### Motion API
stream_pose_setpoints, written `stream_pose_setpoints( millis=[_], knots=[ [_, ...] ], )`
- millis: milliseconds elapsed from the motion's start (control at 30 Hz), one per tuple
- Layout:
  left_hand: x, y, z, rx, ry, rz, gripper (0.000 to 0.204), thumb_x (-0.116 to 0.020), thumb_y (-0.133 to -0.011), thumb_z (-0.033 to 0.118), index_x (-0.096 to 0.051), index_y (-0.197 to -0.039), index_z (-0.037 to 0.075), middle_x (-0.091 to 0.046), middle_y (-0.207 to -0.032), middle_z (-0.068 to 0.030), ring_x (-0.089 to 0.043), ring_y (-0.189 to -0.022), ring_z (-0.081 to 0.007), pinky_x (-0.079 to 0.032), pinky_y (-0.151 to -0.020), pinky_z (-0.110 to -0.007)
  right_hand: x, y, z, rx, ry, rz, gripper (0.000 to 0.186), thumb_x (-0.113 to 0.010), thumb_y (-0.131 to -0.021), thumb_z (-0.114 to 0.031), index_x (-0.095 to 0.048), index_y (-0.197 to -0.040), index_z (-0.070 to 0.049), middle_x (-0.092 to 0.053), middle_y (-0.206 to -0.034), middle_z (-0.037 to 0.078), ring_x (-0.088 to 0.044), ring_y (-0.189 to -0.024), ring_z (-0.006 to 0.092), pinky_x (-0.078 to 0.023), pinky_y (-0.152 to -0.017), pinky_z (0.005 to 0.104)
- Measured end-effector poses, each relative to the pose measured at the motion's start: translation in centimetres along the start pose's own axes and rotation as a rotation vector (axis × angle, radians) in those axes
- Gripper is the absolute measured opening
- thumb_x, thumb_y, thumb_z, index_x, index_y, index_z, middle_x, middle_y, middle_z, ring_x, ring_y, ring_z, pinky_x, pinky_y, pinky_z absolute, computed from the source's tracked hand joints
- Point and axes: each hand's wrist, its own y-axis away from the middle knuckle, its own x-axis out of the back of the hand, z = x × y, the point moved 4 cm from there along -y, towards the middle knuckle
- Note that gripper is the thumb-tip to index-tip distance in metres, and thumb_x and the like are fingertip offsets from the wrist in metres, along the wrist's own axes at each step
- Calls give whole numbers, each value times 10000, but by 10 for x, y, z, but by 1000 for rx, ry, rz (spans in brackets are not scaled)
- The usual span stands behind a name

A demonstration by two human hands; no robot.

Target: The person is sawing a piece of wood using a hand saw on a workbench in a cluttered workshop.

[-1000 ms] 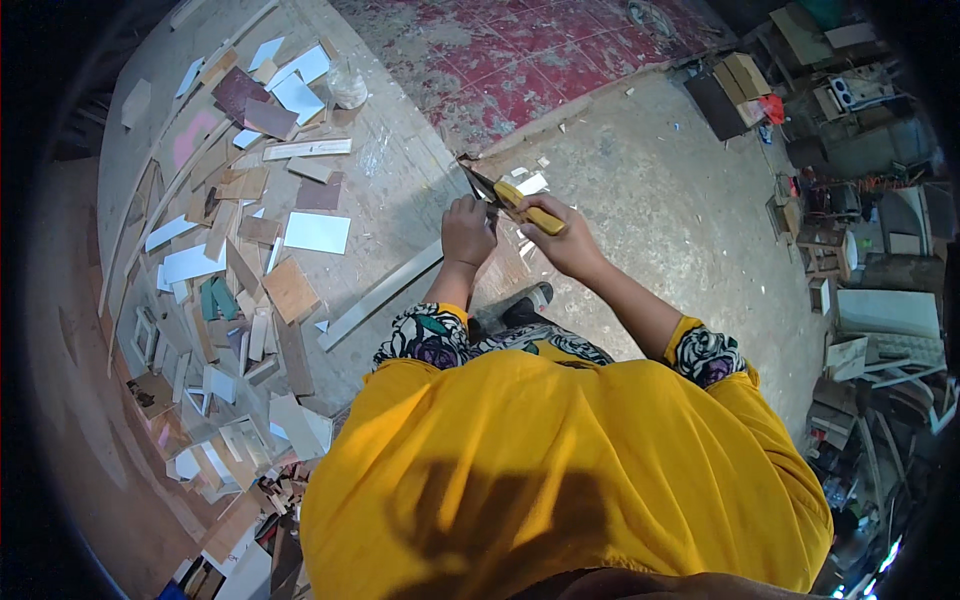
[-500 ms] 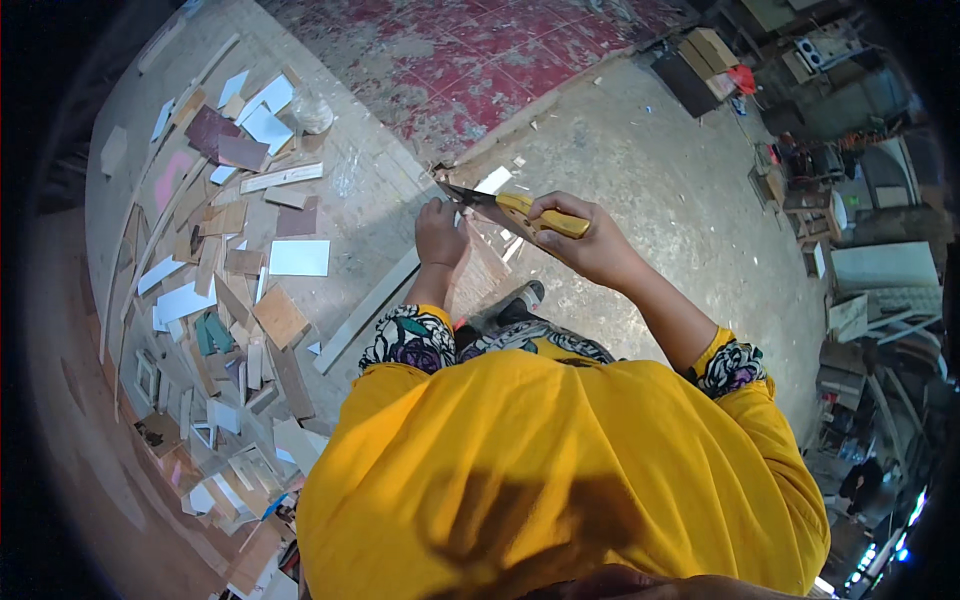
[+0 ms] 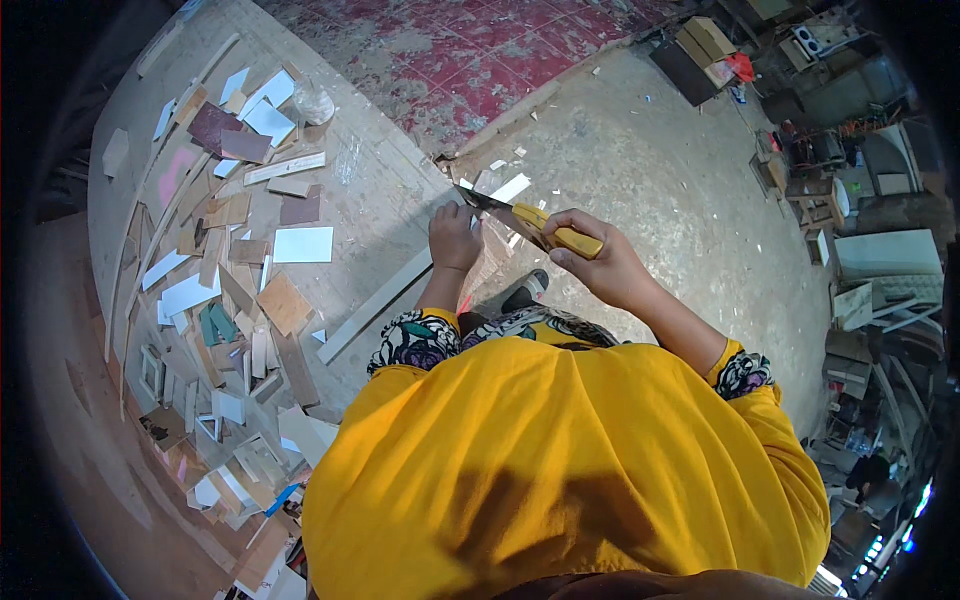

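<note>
My right hand [image 3: 598, 262] grips the yellow handle of a hand saw [image 3: 520, 216], whose dark blade points left toward the corner of a pale wooden work board [image 3: 390, 190]. My left hand [image 3: 453, 238] rests fingers-down on that board right beside the blade tip, pressing on its edge; I cannot tell whether anything small lies under it. A long pale wooden strip [image 3: 375, 305] lies on the board just left of my left forearm. My yellow shirt fills the lower middle of the view.
Several offcuts of wood and laminate [image 3: 240, 250] in white, brown, pink and green litter the board's left side. A red patterned floor patch [image 3: 480, 60] lies beyond. Concrete floor [image 3: 680, 200] with white chips spreads right; boxes and cabinets [image 3: 860, 260] crowd the right rim.
My right hand with the saw has drawn back toward me and to the right. My left hand has stayed on the board's edge.
</note>
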Motion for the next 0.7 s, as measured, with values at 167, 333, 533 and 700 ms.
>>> stream_pose_setpoints(
  millis=[167,333,533,700],
  knots=[
    [4,0,3,-33,35,26,196,-696,-673,168,-598,-827,96,-524,-853,-82,-519,-868,-279,-421,-737,-406,3,-19,-6,-53,-5,-31,172,-628,-816,-62,-568,-977,-73,-578,-828,45,-518,-754,121,-438,-707,268],
    [4,-6,10,-50,14,47,195,-690,-662,158,-594,-819,94,-525,-852,-83,-521,-868,-276,-424,-728,-400,-16,-13,31,80,101,63,203,-621,-800,-35,-571,-995,-57,-591,-877,38,-538,-848,128,-429,-796,270],
    [4,-5,6,-30,-26,44,172,-656,-685,164,-593,-825,87,-522,-856,-97,-523,-861,-291,-431,-722,-405,-6,2,14,50,-20,64,200,-616,-809,-26,-563,-1000,-56,-598,-911,70,-559,-820,152,-446,-748,284],
    [6,2,1,-15,-42,44,188,-693,-682,181,-607,-833,108,-529,-862,-79,-524,-868,-276,-421,-722,-392,1,19,6,-26,-5,-3,209,-613,-805,-20,-563,-1003,-66,-600,-929,47,-563,-837,137,-450,-753,280]
  ],
)
